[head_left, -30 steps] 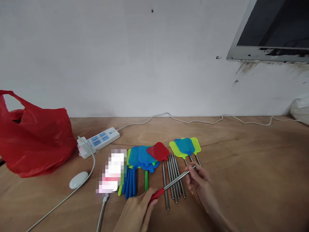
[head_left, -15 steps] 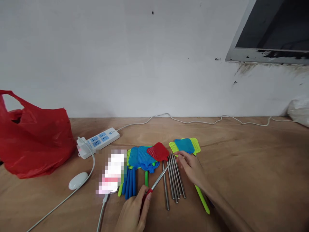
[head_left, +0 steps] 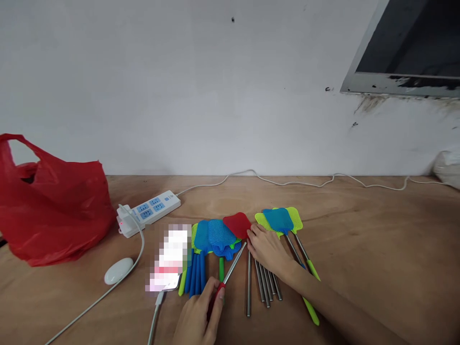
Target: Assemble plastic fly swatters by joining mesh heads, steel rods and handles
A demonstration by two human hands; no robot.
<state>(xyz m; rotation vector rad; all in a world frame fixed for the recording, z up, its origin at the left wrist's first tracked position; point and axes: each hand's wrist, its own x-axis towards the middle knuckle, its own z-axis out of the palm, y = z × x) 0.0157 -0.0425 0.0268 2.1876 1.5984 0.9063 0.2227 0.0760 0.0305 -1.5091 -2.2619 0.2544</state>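
My left hand (head_left: 197, 314) is wrapped around a red handle (head_left: 217, 288) with a thin metal rod (head_left: 234, 264) slanting up and right from it. With its fingers pinched, my right hand (head_left: 269, 249) grips the lower corner of a red fly swatter head (head_left: 237, 225). The rod's tip lies just below that corner; whether they touch I cannot tell. Several loose metal rods (head_left: 266, 282) lie under and below my right hand. Left of the red head are overlapping blue fly swatter heads (head_left: 222, 233), with blue handles (head_left: 197, 273) beneath them.
Fly swatters with rods and yellow-green handles (head_left: 311, 311) lie to the right. A lit phone (head_left: 171, 282), a power strip (head_left: 158, 206), a white mouse-shaped object (head_left: 118, 270) and a red plastic bag (head_left: 57, 211) are on the left. A thin cable (head_left: 280, 183) runs along the wall.
My right hand has moved left from beside the loose rods and taken hold of the red swatter head. My left hand still holds the red handle, its rod tip closer to the head.
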